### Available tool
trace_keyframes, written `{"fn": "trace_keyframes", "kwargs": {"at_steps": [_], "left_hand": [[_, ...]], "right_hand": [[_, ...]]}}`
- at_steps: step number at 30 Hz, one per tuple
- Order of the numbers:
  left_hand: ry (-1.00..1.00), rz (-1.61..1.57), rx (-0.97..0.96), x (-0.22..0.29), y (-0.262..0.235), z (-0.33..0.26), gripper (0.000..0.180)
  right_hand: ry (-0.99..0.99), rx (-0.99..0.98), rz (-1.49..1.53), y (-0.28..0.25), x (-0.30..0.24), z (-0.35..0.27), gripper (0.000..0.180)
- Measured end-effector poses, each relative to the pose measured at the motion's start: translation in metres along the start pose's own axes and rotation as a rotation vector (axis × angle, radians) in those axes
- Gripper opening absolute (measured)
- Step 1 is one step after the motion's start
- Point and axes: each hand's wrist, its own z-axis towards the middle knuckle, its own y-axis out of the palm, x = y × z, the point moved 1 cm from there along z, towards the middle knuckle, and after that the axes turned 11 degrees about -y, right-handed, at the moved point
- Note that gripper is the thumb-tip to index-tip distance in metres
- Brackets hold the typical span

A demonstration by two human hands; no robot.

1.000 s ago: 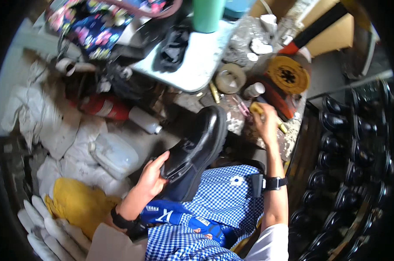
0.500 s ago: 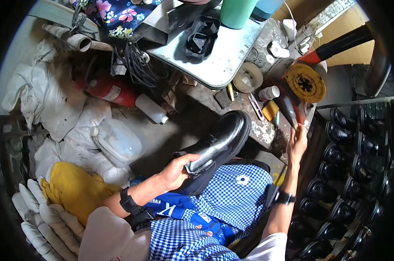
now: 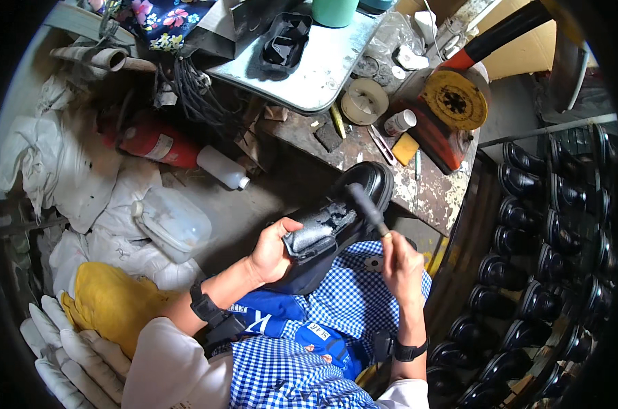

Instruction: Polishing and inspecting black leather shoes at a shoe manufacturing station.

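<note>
A black leather shoe (image 3: 350,204) lies sole-up across my lap, toe pointing away toward the workbench. My left hand (image 3: 271,252) grips its heel end. My right hand (image 3: 401,266) holds a short black-handled tool (image 3: 367,208) whose tip rests over the shoe's sole near the toe. A black watch sits on each wrist. A blue checked apron (image 3: 309,327) covers my lap under the shoe.
A stained workbench (image 3: 432,191) ahead carries a tape roll (image 3: 363,101), a small white jar (image 3: 399,123), a yellow sponge (image 3: 404,148) and a yellow-and-red machine (image 3: 452,102). Racks of black shoes (image 3: 548,225) stand at right. A red extinguisher (image 3: 152,142), white sacks and gloves (image 3: 63,354) lie left.
My right hand came back from the workbench with the black-handled tool and set it against the shoe. The left hand has kept its hold on the shoe's heel.
</note>
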Motion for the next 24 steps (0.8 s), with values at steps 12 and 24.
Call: {"fn": "trace_keyframes", "kwargs": {"at_steps": [12,24], "left_hand": [[0.063,-0.033,-0.103,0.000,-0.015,0.002,0.042],[0.027,-0.069,-0.198,-0.004,-0.009,0.010,0.046]], "right_hand": [[-0.159,0.042,0.102,0.017,-0.007,-0.029,0.015],[-0.098,0.026,0.173,0.021,-0.011,-0.032,0.015]]}}
